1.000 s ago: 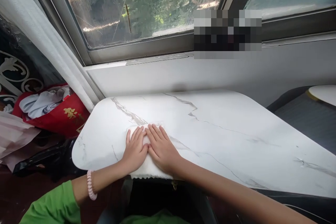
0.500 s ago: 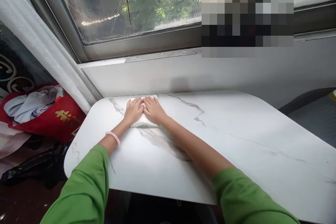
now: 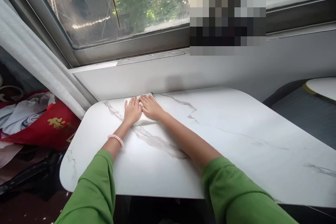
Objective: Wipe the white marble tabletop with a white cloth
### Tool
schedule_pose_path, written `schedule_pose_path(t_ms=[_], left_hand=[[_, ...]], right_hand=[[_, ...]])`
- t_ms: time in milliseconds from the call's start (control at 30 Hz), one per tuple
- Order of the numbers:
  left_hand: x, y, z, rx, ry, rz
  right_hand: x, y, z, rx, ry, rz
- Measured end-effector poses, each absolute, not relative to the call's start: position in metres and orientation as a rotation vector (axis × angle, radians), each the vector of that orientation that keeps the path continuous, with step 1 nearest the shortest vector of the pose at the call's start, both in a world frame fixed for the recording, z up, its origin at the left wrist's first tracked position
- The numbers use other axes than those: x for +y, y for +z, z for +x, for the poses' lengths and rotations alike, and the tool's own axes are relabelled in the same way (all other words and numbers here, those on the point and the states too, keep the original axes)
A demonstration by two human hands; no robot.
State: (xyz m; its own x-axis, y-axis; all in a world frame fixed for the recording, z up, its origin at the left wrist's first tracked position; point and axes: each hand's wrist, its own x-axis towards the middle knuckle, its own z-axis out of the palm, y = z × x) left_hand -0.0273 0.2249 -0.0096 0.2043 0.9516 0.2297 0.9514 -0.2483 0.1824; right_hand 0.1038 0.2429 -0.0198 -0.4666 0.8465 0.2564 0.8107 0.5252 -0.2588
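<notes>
In the head view, the person's left hand point(image 3: 132, 111) and right hand point(image 3: 151, 107) lay palm down, side by side, on a white cloth point(image 3: 146, 119). Both hands were flattened, with fingers stretched out and not curled around anything; they pressed on the cloth rather than gripping it. The thumbs met or nearly met between them; which of the two could not be told. The cloth lay on the white, grey-veined bench point(image 3: 157, 178), left of its middle, near the far edge beside the wall point(image 3: 123, 82). Its lower edge showed below the hands, just above a broad grey vein.

A pink coiled band point(image 3: 117, 138) circled the left wrist, and green sleeves point(image 3: 97, 182) covered the upper parts of both arms. Above the wall was a metal-framed window point(image 3: 147, 3). To the left hung a pale curtain point(image 3: 36, 52), near a red bag point(image 3: 63, 134) holding light-coloured fabric point(image 3: 25, 115).
</notes>
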Motion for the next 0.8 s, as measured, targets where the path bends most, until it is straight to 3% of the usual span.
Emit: schedule_pose_path(t_ms=[500, 800], left_hand=[[0.043, -0.011, 0.031, 1.575, 0.502, 2.396], [0.021, -0.002, 0.033, 1.433, 0.365, 2.43]], right_hand=[[0.054, -0.03, 0.19, -2.505, -0.015, -1.287], [0.021, -0.032, 0.188, -2.424, -0.074, -1.565]])
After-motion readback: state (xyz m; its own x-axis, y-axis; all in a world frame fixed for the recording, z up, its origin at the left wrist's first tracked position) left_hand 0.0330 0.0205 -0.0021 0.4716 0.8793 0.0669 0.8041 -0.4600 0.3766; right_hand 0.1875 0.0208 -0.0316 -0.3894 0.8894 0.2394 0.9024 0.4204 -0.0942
